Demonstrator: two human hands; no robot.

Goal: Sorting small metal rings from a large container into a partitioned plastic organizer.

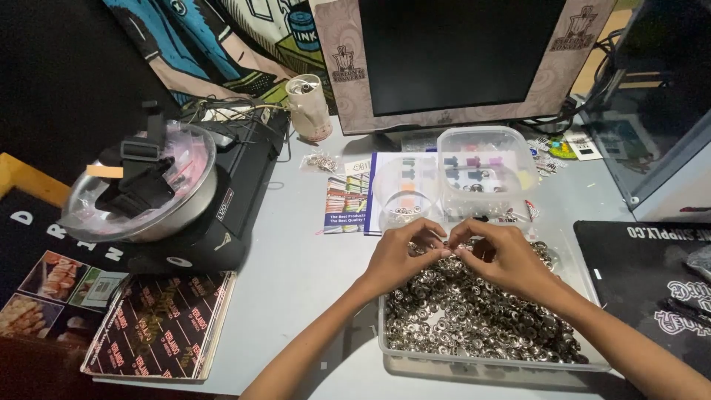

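A: Silver-coloured metal everywhere. The clear plastic tray (489,364) at the front edge of the desk (296,281) is heaped w/ small metal ring parts (474,318), eyelets or snap pieces by the look, can't tell which.

B: And the hands?

A: Both over the far end of the tray, fingertips meeting. Left hand (400,259) and right hand (503,259) each pinch something tiny betw. thumb & forefinger, prob. one ring each, pressed together. Too small to tell if two parts or one. Other fingers curled loosely, not clenched.

B: Why hold it up there?

A: My guess: working right above the tray means any drop lands back in the heap.

B: Anything close by?

A: Round clear cup (404,198) just beyond the left hand, a few rings at its bottom. Beside it a lidded clear box (485,167) w/ coloured bits inside. Both within easy reach, seems deliberate.

B: Rest of the desk?

A: Dark monitor (459,55) at back, drink can in a sleeve (307,104), metal bowl (141,192) under a clear cover on the left, atop a black device. Printed leaflet (348,204) under the cup's edge.
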